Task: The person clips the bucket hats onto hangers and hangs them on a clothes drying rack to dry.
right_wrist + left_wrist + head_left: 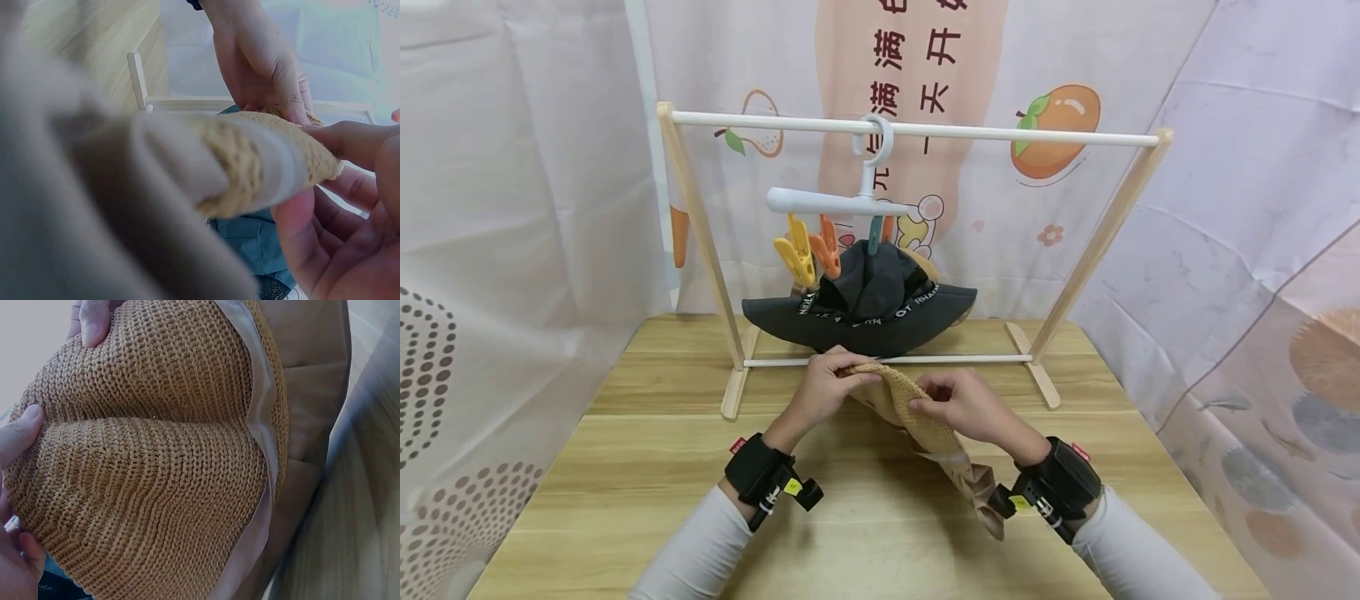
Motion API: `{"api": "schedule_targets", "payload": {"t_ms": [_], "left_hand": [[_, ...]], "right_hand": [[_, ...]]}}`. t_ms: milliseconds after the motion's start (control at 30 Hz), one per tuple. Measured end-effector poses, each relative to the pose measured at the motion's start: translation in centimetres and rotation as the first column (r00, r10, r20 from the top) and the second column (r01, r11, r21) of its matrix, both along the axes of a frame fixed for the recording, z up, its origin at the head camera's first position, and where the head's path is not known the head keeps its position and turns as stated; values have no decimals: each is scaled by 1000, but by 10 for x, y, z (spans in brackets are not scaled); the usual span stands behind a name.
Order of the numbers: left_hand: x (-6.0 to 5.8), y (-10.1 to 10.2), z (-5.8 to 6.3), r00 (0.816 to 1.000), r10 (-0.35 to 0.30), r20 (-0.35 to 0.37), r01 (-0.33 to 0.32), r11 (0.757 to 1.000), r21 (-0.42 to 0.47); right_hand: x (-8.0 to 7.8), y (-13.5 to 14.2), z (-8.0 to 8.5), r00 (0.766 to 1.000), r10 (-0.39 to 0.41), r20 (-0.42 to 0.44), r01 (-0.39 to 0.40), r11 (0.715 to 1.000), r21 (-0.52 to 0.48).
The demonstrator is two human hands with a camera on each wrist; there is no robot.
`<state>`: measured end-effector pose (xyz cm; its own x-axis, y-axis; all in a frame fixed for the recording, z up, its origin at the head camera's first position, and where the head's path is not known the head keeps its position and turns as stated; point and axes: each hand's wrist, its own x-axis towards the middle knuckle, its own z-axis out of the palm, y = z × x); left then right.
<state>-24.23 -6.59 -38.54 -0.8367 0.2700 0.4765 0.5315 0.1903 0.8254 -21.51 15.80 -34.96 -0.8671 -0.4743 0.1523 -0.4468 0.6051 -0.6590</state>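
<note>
A tan knitted hat [934, 423] with a pale inner band and a smooth fabric brim [973, 487] hangs sideways between both hands above the table. My left hand [827, 385] pinches its far edge. On the nearer side my right hand [962, 402] grips the knit between thumb and fingers. The left wrist view shows the ribbed knit [144, 469] spread wide, with a crease across it. Just behind the hands, a dark bucket hat [872, 325] with white lettering hangs from clips on a white hanger [842, 202].
The hanger hooks over the white top rod [1000, 132] of a wooden rack [700, 225] standing on the wood-grain table [625, 483]. Yellow [799, 254] and orange clips [827, 248] hang at the hanger's left part. A printed curtain [970, 225] closes off the back.
</note>
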Motion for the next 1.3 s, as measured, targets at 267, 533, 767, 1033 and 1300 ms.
{"api": "schedule_targets", "payload": {"t_ms": [267, 533, 767, 1033, 1300], "left_hand": [[-1, -4, 4, 997, 64, -40, -64, 998, -12], [-12, -8, -5, 980, 182, -84, -181, 983, 14], [-10, -9, 3, 967, 242, -72, -243, 970, -4], [-1, -13, 20, 956, 288, -63, -290, 956, -39], [-7, -22, 20, 948, 285, -142, -297, 953, -68]], "right_hand": [[-5, -3, 5, 999, 31, -38, -33, 999, -34], [-8, -8, 15, 999, 20, -49, -20, 1000, 2], [-8, -9, 20, 999, 20, -42, -19, 1000, 18], [-11, -10, 22, 998, 15, -65, -13, 1000, 23], [-14, -11, 27, 992, 6, -127, -5, 1000, 10]]}}
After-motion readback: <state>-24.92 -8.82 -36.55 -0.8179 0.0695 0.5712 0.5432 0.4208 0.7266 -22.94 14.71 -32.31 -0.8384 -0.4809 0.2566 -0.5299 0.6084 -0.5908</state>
